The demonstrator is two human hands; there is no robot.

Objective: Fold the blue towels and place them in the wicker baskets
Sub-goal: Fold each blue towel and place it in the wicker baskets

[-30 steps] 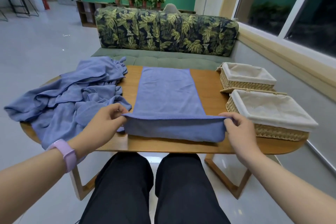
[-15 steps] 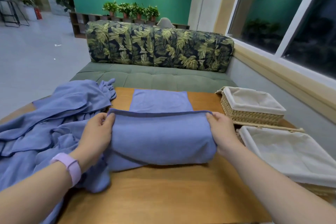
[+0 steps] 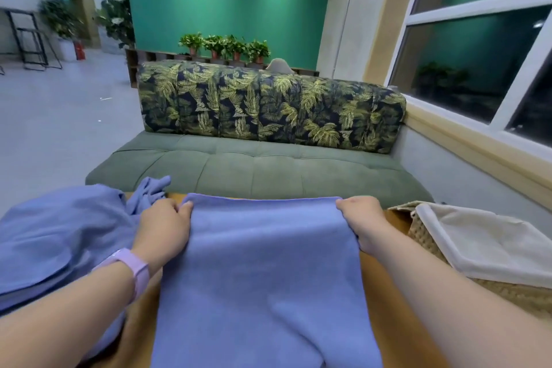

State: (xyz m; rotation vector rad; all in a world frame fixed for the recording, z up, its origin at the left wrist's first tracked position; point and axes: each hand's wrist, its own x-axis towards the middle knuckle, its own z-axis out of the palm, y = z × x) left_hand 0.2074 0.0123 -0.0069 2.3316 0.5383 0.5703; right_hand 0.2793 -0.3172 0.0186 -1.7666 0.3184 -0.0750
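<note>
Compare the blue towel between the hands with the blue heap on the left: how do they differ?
The flat blue towel lies smooth and spread down the wooden table; the crumpled blue towel heap is bunched in folds. The left hand and right hand hold the flat towel's far corners; neither grips the heap, though the left hand lies against it. Both look like the same blue cloth.

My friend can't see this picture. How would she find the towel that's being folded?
Start at the wooden table in front of the leafy sofa. The towel lies flat down the middle, its far corners pinched by the left hand and right hand. The other blue towels are a crumpled heap to its left.
</note>
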